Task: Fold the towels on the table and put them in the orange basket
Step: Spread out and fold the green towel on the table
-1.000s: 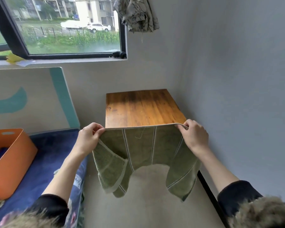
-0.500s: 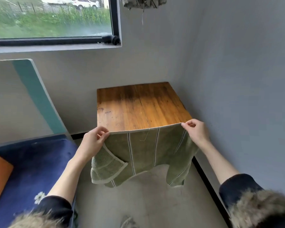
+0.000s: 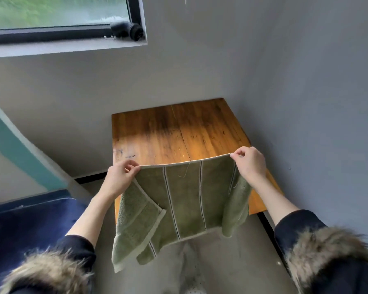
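Note:
A green towel [image 3: 185, 198] with pale stripes hangs in the air in front of the wooden table [image 3: 179, 132]. My left hand [image 3: 120, 177] pinches its upper left corner. My right hand [image 3: 251, 164] pinches its upper right corner, so the top edge is stretched level between them. The towel's lower part droops below the table's near edge, with both side flaps folded inward. The orange basket is out of view.
The table stands in a corner, with grey walls behind it and to its right. A dark blue cushioned surface [image 3: 30, 221] lies at the lower left. A window [image 3: 57, 15] sits high on the left. Grey floor [image 3: 221, 262] shows below the towel.
Both hands have carried the towel forward and slightly right, over the table's near edge. The view has swung right, so the orange basket has left the frame.

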The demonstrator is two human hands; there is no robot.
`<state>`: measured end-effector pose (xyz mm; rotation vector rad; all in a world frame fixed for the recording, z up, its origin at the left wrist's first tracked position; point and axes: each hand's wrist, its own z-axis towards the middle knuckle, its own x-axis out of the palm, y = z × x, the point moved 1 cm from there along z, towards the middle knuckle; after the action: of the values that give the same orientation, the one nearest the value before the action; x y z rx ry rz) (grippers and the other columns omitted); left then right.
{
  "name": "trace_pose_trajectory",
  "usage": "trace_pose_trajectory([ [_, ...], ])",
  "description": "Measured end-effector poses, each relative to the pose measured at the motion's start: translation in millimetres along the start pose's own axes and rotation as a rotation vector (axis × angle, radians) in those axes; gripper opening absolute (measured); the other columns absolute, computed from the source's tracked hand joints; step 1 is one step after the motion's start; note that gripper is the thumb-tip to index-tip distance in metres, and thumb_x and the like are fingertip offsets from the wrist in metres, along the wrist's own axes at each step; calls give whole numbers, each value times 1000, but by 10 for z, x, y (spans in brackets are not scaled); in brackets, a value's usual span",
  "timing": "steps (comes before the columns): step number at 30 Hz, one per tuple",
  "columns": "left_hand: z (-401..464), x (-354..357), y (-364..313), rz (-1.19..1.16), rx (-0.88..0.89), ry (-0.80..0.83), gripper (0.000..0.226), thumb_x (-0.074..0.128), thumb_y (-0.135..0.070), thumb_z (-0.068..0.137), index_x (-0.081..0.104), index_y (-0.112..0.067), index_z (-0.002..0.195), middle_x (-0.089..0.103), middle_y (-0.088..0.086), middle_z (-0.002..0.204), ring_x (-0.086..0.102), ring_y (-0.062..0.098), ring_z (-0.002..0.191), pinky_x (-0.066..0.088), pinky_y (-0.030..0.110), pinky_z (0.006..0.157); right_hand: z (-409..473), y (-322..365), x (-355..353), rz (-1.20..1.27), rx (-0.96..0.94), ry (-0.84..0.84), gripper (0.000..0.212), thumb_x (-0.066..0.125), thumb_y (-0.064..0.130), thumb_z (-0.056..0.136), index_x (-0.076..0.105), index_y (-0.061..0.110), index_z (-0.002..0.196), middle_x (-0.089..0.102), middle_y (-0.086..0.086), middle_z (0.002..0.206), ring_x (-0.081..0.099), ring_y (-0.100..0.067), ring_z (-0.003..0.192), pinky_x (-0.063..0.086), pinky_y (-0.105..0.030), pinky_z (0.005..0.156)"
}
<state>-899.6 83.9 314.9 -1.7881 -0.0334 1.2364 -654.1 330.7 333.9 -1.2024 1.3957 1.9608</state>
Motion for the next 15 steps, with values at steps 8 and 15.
trace_pose_trajectory([
  [8,1329,488,55,132,-65,50,12,59,-24,89,67,-16,88,64,5,86,58,19,79,45,29,71,1210,-51,779,-169,-88,143,19,55,26,92,67,11,94,63,-11,103,54,-27,95,34,-29,76],
  [15,1758,990,284,92,-92,85,20,53,-12,92,64,-9,109,66,8,108,57,12,85,45,23,79,1567,-242,1581,-278,-73,339,40,46,29,95,44,19,133,45,-6,136,36,-25,124,30,-41,101],
])
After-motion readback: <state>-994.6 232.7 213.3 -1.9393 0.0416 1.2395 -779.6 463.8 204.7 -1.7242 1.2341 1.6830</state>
